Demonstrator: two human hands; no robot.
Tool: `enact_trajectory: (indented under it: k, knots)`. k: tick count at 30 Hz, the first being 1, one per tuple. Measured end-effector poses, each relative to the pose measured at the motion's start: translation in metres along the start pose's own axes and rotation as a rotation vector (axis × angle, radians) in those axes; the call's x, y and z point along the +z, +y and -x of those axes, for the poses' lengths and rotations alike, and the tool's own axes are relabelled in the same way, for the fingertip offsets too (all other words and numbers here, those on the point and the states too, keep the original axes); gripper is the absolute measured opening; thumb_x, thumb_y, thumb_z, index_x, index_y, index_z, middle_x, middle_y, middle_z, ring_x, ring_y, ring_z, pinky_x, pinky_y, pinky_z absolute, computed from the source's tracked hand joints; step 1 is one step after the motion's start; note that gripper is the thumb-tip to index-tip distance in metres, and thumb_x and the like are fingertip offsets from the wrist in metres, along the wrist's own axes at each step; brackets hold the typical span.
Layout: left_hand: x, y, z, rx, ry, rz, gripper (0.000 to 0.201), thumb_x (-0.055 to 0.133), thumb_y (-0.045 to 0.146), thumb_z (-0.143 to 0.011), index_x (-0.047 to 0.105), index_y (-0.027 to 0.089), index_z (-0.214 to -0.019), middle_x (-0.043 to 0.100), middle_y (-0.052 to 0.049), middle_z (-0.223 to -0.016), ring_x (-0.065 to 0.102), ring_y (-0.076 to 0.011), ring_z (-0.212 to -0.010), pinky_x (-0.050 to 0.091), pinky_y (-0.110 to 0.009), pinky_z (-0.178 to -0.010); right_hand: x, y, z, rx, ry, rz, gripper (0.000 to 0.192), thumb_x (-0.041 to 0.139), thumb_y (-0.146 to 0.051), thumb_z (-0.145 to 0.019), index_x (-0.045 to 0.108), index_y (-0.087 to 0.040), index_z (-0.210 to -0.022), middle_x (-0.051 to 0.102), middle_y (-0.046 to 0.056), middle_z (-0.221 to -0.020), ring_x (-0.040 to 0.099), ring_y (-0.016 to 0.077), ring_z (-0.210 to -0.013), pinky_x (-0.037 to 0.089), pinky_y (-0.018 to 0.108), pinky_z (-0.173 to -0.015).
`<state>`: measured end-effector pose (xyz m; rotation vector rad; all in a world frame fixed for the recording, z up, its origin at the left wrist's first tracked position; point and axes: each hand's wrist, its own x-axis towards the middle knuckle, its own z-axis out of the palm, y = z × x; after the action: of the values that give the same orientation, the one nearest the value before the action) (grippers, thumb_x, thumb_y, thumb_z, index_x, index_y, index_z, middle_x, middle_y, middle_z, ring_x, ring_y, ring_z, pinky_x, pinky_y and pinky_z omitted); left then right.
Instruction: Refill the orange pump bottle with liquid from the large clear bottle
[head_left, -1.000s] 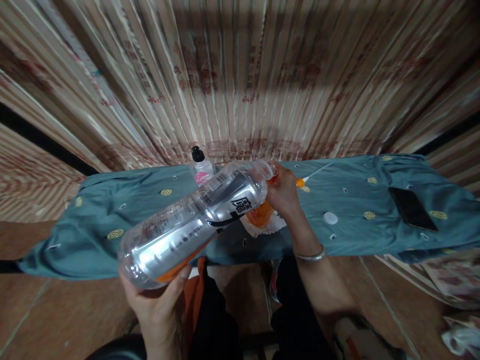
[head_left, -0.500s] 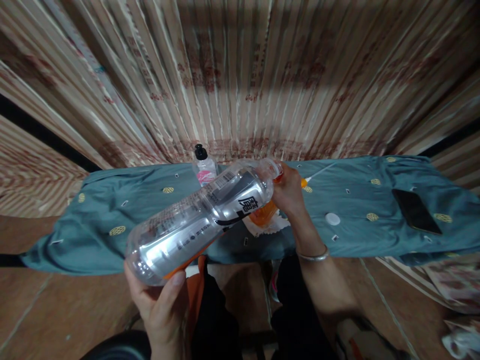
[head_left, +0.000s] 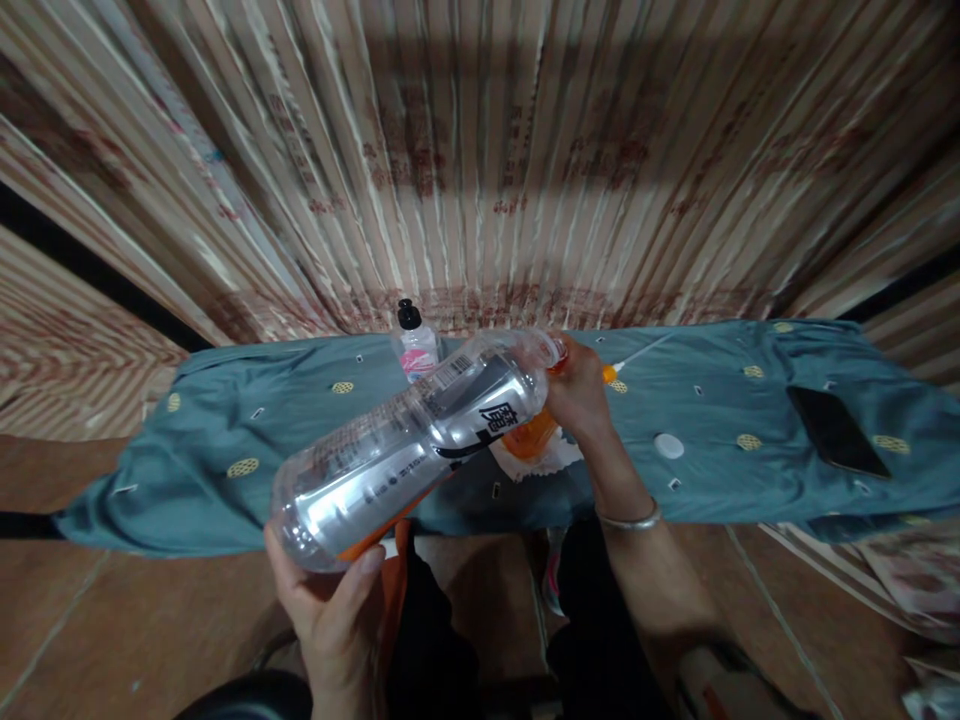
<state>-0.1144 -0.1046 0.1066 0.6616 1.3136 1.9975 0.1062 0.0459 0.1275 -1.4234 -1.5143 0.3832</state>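
Observation:
A large clear plastic bottle (head_left: pixel 405 460) with a silver label is tilted over the table, its mouth to the upper right. My left hand (head_left: pixel 330 600) cups its base from below, fingers closed around it. At the mouth end, my right hand (head_left: pixel 577 385) is wrapped around the top of a bottle of orange liquid (head_left: pixel 531 436), which stands on a white tissue (head_left: pixel 540 462). The two mouths meet or lie close together; my fingers hide the exact contact. Behind the large bottle stands a small clear bottle (head_left: pixel 418 355) with a black cap and pink label.
An orange spray or pump top (head_left: pixel 610 373) with a thin tube lies right of my right hand. A white round cap (head_left: pixel 668 446) and a black phone (head_left: pixel 838 430) lie farther right on the teal cloth (head_left: pixel 300 430). A striped curtain (head_left: pixel 480 160) hangs behind the table.
The large bottle's base and my left hand have shifted slightly right in view, as the whole view moved a little. Both hands keep their holds.

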Motion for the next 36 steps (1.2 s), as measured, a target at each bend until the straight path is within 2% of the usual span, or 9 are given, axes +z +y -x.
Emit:
enact_trajectory:
  k: [5, 14, 19, 22, 28, 32, 36]
  knots:
    - [-0.002, -0.001, -0.001, 0.009, -0.013, -0.018, 0.076, 0.102, 0.027, -0.048, 0.069, 0.024, -0.116, 0.069, -0.004, -0.112, 0.065, -0.0234, -0.104, 0.05, -0.048, -0.109, 0.001, 0.001, 0.0, 0.009, 0.014, -0.024, 0.018, 0.069, -0.04, -0.083, 0.071, -0.023, -0.083, 0.076, 0.004, -0.071, 0.069, 0.0238, -0.069, 0.05, 0.033, -0.067]
    - [-0.002, -0.002, -0.002, 0.01, -0.016, -0.019, 0.07, 0.099, 0.025, -0.052, 0.068, 0.025, -0.115, 0.07, -0.003, -0.11, 0.065, -0.0212, -0.106, 0.053, -0.039, -0.105, 0.002, 0.0, 0.001, 0.013, 0.026, -0.028, 0.02, 0.068, -0.044, -0.082, 0.07, -0.024, -0.082, 0.076, 0.003, -0.071, 0.069, 0.023, -0.065, 0.049, 0.032, -0.063]
    - [-0.001, -0.003, -0.001, 0.015, -0.036, 0.019, 0.068, 0.1, 0.024, -0.052, 0.071, 0.025, -0.114, 0.073, -0.002, -0.103, 0.069, -0.019, -0.098, 0.059, -0.029, -0.089, 0.003, 0.002, 0.002, 0.009, 0.003, -0.083, 0.03, 0.065, -0.053, -0.086, 0.068, -0.024, -0.082, 0.075, 0.003, -0.071, 0.07, 0.0233, -0.068, 0.053, 0.034, -0.067]
    - [0.005, 0.001, 0.001, 0.022, -0.027, 0.056, 0.066, 0.101, 0.025, -0.052, 0.072, 0.024, -0.111, 0.074, -0.003, -0.098, 0.071, -0.0207, -0.094, 0.062, -0.031, -0.083, 0.002, 0.002, 0.002, 0.004, -0.014, -0.103, 0.029, 0.064, -0.053, -0.086, 0.067, -0.024, -0.082, 0.074, 0.003, -0.07, 0.07, 0.0238, -0.069, 0.054, 0.036, -0.071]
    - [0.011, 0.005, 0.003, 0.018, -0.015, 0.045, 0.071, 0.103, 0.031, -0.05, 0.07, 0.024, -0.112, 0.074, -0.004, -0.103, 0.072, -0.0242, -0.091, 0.065, -0.039, -0.081, 0.001, 0.001, 0.001, 0.015, 0.0, -0.059, 0.028, 0.065, -0.05, -0.085, 0.068, -0.023, -0.08, 0.075, 0.004, -0.072, 0.069, 0.0235, -0.065, 0.051, 0.034, -0.064]
    - [0.01, 0.004, 0.002, 0.034, 0.001, 0.017, 0.075, 0.104, 0.029, -0.045, 0.069, 0.023, -0.111, 0.073, -0.003, -0.1, 0.071, -0.0217, -0.089, 0.063, -0.034, -0.079, 0.001, 0.002, 0.001, 0.007, -0.004, -0.055, 0.028, 0.063, -0.05, -0.086, 0.068, -0.023, -0.08, 0.075, 0.004, -0.073, 0.069, 0.0231, -0.068, 0.051, 0.033, -0.066]
    - [0.009, 0.004, 0.002, 0.03, -0.001, -0.004, 0.073, 0.102, 0.029, -0.047, 0.067, 0.022, -0.111, 0.072, -0.003, -0.099, 0.07, -0.0224, -0.091, 0.062, -0.035, -0.081, 0.001, 0.002, 0.002, 0.014, -0.01, -0.065, 0.029, 0.064, -0.051, -0.087, 0.07, -0.023, -0.083, 0.076, 0.004, -0.073, 0.069, 0.023, -0.067, 0.05, 0.033, -0.065]
